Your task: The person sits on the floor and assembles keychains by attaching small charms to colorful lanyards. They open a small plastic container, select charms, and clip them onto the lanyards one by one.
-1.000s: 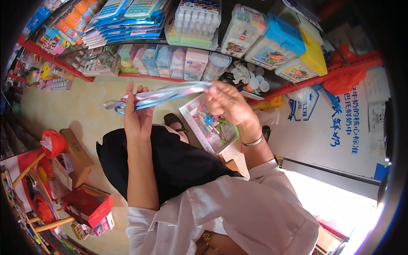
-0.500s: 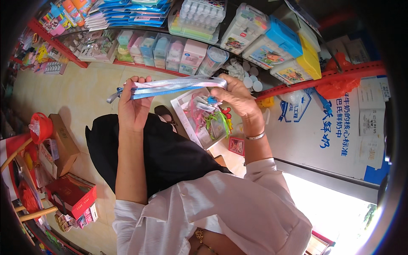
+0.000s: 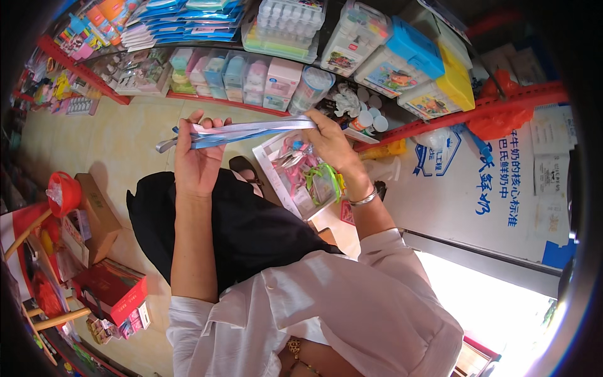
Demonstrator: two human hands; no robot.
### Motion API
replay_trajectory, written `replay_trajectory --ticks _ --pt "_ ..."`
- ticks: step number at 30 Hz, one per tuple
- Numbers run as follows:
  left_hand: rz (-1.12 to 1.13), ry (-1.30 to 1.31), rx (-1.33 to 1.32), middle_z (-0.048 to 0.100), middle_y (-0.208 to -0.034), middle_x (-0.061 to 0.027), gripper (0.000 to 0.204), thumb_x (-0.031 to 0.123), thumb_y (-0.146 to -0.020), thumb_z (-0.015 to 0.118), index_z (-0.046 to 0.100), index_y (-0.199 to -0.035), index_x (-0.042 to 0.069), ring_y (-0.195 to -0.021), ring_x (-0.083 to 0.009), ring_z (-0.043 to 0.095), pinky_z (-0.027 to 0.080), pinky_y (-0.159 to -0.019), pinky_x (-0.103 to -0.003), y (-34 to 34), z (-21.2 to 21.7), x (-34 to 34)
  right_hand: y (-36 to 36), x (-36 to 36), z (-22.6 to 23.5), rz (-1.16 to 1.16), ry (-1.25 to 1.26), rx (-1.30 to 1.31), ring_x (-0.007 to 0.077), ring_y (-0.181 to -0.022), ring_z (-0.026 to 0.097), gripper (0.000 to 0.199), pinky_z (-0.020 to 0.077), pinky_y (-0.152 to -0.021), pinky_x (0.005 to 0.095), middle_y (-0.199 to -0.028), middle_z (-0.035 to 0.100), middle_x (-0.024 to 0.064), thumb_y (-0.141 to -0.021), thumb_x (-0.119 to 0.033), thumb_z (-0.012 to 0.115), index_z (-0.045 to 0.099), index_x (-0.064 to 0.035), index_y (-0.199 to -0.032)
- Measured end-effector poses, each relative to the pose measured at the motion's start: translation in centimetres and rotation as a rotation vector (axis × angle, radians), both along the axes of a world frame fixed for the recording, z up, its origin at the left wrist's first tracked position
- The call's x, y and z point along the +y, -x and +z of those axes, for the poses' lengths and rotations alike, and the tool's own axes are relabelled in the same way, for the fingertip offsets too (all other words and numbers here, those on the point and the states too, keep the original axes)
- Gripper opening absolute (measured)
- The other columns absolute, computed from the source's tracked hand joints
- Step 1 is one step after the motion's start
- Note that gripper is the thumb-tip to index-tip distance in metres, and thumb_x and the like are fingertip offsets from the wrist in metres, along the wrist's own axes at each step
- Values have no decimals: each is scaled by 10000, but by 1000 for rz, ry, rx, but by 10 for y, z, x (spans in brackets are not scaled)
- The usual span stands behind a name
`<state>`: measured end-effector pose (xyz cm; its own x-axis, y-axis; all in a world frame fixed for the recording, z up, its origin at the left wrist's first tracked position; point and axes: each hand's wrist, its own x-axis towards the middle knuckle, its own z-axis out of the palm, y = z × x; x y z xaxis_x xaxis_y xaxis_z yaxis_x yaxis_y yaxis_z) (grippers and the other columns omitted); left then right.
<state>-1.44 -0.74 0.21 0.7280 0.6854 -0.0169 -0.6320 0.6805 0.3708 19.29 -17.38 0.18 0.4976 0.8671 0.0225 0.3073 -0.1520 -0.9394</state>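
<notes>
A bundle of flat blue and pale lilac lanyards (image 3: 257, 130) stretches between my two raised hands. My left hand (image 3: 200, 154) grips its left end between thumb and fingers, and short strap ends stick out beyond it. My right hand (image 3: 333, 144) pinches the right end, its fingertips partly hidden by the hand itself. Below and partly behind my right hand stands an open white box (image 3: 281, 187). Pink straps, silvery pieces and a bright green lanyard (image 3: 337, 179) show in it.
Ahead, a shelf with a red edge (image 3: 527, 94) carries clear plastic cases, a blue-lidded case (image 3: 414, 53) and packaged goods. A white panel (image 3: 452, 201) stands at the right. On the left are a red basket (image 3: 63, 193), a cardboard box (image 3: 97, 217) and a red box (image 3: 113, 289).
My right hand has moved left, nearer my left hand, so the lanyards span a shorter gap. A blue piece that was close under its fingers now shows farther left, over the box.
</notes>
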Motion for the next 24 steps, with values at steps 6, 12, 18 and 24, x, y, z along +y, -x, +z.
replay_trajectory --ticks 6,12,18,24 --pt "46 27 -17 598 -1178 -152 470 352 -978 478 452 -1325 36 -1161 -276 543 362 -1073 -481 -3 5 2 3 -3 -13 27 90 47 87 -727 538 239 453 -642 250 -814 598 38 -893 -75 560 570 -15 -1124" --pt "-83 81 255 577 -1213 -176 457 353 -968 495 539 -1228 -19 -1141 -267 555 462 -980 -409 -2 -4 13 -3 -15 40 150 11 296 12 -645 426 126 342 -547 196 -740 525 -74 -858 -145 707 614 -68 -890" --pt "-193 -40 481 644 -1085 -145 374 318 -953 551 592 -1080 -32 -974 -225 638 544 -834 -354 -12 2 -4 -17 -32 57 13 -299 643 20 -518 303 149 235 -473 204 -621 415 -75 -922 -185 623 586 -43 -948" --pt "25 -9 534 631 -1067 -141 296 271 -942 584 580 -1049 -5 -990 -215 632 539 -804 -351 -14 -11 5 -16 -46 63 -50 -250 457 31 -559 329 200 263 -514 211 -640 430 -68 -961 -242 568 607 -46 -956"
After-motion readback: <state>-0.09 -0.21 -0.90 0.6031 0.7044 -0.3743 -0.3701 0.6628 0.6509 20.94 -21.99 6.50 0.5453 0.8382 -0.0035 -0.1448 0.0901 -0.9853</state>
